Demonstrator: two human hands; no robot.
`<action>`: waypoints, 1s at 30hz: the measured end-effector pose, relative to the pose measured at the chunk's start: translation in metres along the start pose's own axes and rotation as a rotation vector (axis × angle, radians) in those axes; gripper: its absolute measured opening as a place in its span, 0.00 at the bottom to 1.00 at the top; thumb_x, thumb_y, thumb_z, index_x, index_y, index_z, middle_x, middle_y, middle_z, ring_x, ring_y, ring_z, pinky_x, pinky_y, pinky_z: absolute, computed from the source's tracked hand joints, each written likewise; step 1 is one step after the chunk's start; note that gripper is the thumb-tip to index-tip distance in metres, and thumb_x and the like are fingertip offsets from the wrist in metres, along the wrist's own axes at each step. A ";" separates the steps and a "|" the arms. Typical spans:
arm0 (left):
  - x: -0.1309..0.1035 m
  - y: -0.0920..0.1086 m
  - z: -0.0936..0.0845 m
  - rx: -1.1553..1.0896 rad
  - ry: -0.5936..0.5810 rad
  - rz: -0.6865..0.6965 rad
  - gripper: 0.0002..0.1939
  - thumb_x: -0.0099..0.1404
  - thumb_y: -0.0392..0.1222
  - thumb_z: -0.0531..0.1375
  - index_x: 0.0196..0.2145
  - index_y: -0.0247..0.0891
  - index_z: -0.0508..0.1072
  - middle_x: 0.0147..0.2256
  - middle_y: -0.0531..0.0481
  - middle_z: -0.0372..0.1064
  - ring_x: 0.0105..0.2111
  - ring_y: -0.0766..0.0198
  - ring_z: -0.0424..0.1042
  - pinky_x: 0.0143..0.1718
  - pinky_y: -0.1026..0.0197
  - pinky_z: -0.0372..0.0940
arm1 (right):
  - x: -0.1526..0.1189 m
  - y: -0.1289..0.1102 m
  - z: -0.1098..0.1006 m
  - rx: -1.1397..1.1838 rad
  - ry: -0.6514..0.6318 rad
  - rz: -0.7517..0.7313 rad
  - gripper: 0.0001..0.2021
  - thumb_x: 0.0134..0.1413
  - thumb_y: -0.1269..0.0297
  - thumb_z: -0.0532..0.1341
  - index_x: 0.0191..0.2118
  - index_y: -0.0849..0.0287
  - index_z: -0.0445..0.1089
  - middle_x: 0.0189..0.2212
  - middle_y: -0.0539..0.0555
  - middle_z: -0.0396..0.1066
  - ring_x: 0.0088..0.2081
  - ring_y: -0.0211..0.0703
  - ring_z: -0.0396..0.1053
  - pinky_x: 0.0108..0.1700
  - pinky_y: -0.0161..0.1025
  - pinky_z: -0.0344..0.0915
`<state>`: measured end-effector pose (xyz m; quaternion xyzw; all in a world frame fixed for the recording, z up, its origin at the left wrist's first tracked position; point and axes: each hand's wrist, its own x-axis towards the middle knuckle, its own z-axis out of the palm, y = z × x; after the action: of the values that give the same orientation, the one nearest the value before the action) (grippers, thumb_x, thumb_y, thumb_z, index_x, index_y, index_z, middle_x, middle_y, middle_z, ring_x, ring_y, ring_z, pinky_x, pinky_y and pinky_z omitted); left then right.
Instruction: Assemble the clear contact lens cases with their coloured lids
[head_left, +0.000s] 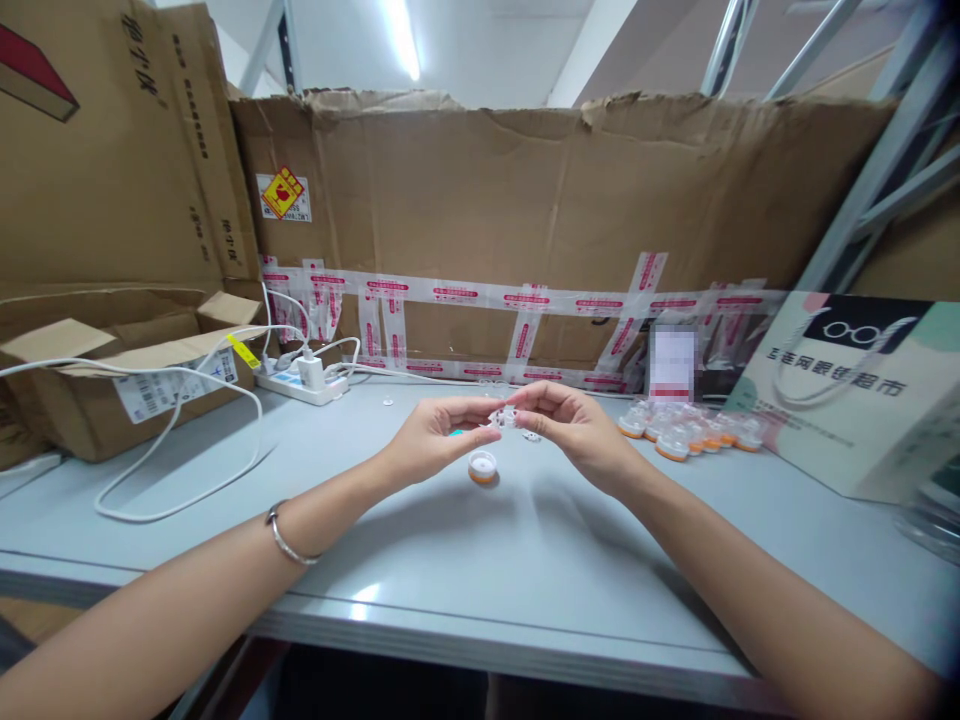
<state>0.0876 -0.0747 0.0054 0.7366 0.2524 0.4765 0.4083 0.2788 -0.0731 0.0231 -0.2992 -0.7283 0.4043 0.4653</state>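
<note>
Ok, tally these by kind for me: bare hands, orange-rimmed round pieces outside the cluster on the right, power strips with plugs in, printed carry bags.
Bare hands (left hand, right hand): 2
Orange-rimmed round piece: 1
Power strip: 1
Printed carry bag: 1
Total: 5
The cluster overlaps too much to count.

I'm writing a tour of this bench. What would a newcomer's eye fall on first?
Probably the left hand and right hand, meeting mid-picture at a small white part. Just below, a white-and-orange piece sits on the table, and a cluster of orange-edged pieces lies to the right. Taped cardboard spans the back.
</note>
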 end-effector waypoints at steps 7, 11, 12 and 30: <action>-0.001 -0.001 0.000 -0.080 -0.108 -0.069 0.17 0.59 0.39 0.59 0.47 0.39 0.70 0.46 0.45 0.70 0.46 0.59 0.70 0.50 0.54 0.63 | 0.001 -0.002 0.004 -0.053 0.055 0.035 0.07 0.44 0.62 0.64 0.28 0.60 0.71 0.25 0.50 0.72 0.30 0.38 0.68 0.36 0.39 0.65; 0.000 -0.003 -0.002 -0.095 -0.099 -0.142 0.17 0.58 0.40 0.60 0.46 0.40 0.71 0.46 0.46 0.70 0.45 0.59 0.70 0.50 0.55 0.63 | 0.001 0.004 0.004 -0.160 0.104 -0.035 0.06 0.44 0.61 0.63 0.29 0.58 0.74 0.28 0.52 0.72 0.32 0.39 0.69 0.36 0.39 0.65; 0.000 -0.003 -0.002 -0.101 -0.096 -0.158 0.16 0.58 0.40 0.60 0.46 0.39 0.71 0.45 0.45 0.71 0.45 0.59 0.70 0.50 0.55 0.62 | 0.002 0.006 0.004 -0.194 0.102 -0.054 0.06 0.45 0.61 0.63 0.29 0.57 0.75 0.29 0.52 0.72 0.32 0.40 0.69 0.36 0.40 0.65; 0.001 -0.006 -0.008 -0.273 -0.101 -0.150 0.12 0.54 0.37 0.64 0.38 0.38 0.73 0.37 0.47 0.73 0.36 0.65 0.72 0.43 0.59 0.66 | -0.008 -0.004 -0.001 -0.591 -0.093 -0.565 0.12 0.53 0.67 0.58 0.44 0.50 0.70 0.34 0.53 0.69 0.34 0.39 0.67 0.37 0.39 0.66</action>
<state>0.0807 -0.0677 0.0022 0.6763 0.2187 0.4370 0.5513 0.2828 -0.0809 0.0237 -0.1897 -0.8868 0.0473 0.4187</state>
